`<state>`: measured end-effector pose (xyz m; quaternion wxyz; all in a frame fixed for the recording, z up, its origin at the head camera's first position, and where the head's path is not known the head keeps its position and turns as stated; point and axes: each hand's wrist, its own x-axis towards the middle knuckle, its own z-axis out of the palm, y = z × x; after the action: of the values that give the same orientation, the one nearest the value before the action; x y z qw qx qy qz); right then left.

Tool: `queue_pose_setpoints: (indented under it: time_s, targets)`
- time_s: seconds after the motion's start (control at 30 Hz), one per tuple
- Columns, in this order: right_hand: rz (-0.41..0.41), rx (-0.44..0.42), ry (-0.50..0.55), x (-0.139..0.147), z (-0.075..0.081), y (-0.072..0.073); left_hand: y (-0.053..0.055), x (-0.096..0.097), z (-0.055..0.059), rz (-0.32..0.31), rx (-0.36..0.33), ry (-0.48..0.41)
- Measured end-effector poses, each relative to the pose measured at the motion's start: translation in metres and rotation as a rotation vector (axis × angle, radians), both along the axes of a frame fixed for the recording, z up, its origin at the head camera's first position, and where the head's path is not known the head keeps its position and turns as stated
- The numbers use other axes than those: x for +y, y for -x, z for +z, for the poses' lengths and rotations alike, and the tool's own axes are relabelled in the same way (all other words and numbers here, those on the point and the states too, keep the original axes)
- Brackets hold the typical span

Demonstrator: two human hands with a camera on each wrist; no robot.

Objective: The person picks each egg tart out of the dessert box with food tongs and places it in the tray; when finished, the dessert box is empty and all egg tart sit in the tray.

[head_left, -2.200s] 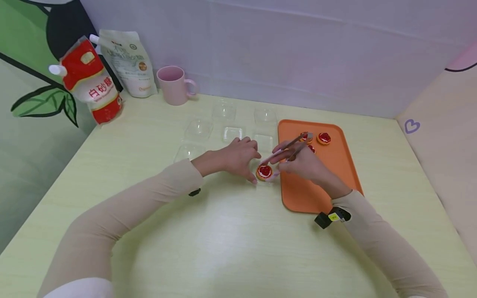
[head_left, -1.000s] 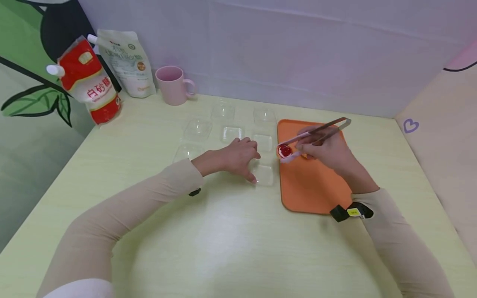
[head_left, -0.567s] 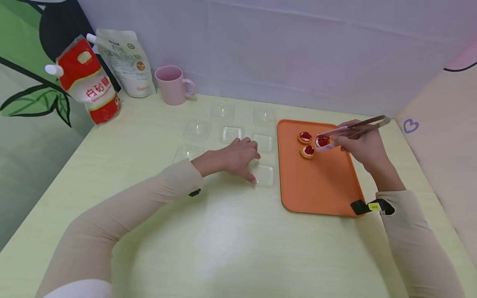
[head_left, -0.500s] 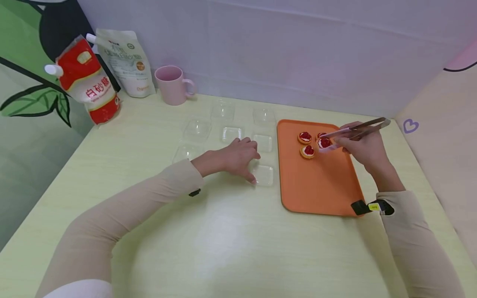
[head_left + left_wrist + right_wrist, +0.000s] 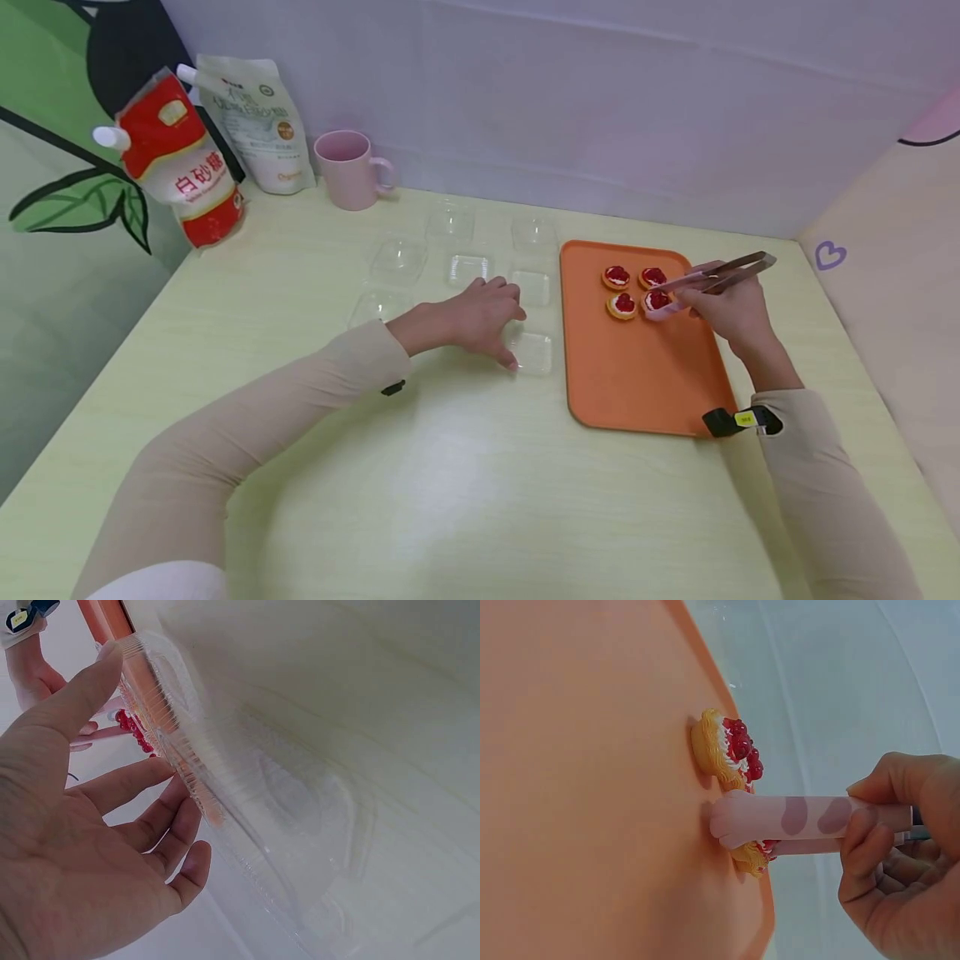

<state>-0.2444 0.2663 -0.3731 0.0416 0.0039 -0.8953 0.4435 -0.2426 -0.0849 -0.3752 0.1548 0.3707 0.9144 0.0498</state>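
My right hand (image 5: 731, 308) holds metal tongs (image 5: 738, 271) with pink paw-shaped tips. The tips are at a small tart (image 5: 656, 301) with red berries and white cream, on the orange tray (image 5: 637, 383). Three like tarts sit close by, among them the front left tart (image 5: 622, 306). In the right wrist view, a tong arm (image 5: 780, 817) hides part of the tart. My left hand (image 5: 476, 319) lies by a shallow clear plastic container (image 5: 533, 353), its thumb and forefinger spread, not curled. In the left wrist view, thumb and fingertips are at the container's ribbed rim (image 5: 154, 697).
More clear containers, such as a ribbed one (image 5: 468, 270), stand behind my left hand, with a domed clear piece (image 5: 378, 307) by the forearm. At the back left are a pink mug (image 5: 348, 171), a white pouch (image 5: 262, 133) and a red-and-white sugar bag (image 5: 187, 167).
With the tongs, my right hand has carried a tart from the front clear container to the tray, then lowered it and drawn it slightly forward, beside the others. The left hand has stayed put.
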Motion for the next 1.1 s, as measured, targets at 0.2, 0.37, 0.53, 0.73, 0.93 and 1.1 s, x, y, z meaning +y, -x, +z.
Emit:
queue_pose_setpoints:
  time_s: [0.2,0.37,0.53,0.73,0.93,1.1]
  targets:
    - [-0.017,-0.006,0.010,0.001,-0.001,0.000,-0.001,0.001,0.002,0.001,-0.008,0.008]
    - [-0.035,-0.019,0.000,0.000,-0.001,0.000,-0.001,0.001,0.003,0.006,-0.012,0.020]
    - [-0.033,-0.028,0.009,0.001,0.000,0.001,-0.001,0.001,0.002,0.004,-0.008,0.019]
    - [-0.038,-0.023,0.037,0.001,0.004,-0.001,-0.001,0.002,0.003,0.005,-0.008,0.018]
    - [-0.051,0.021,0.115,-0.002,0.012,-0.006,0.000,0.002,0.004,0.008,-0.014,0.024]
    - [-0.008,0.086,0.344,-0.008,0.016,-0.013,-0.001,0.003,0.004,0.012,-0.021,0.030]
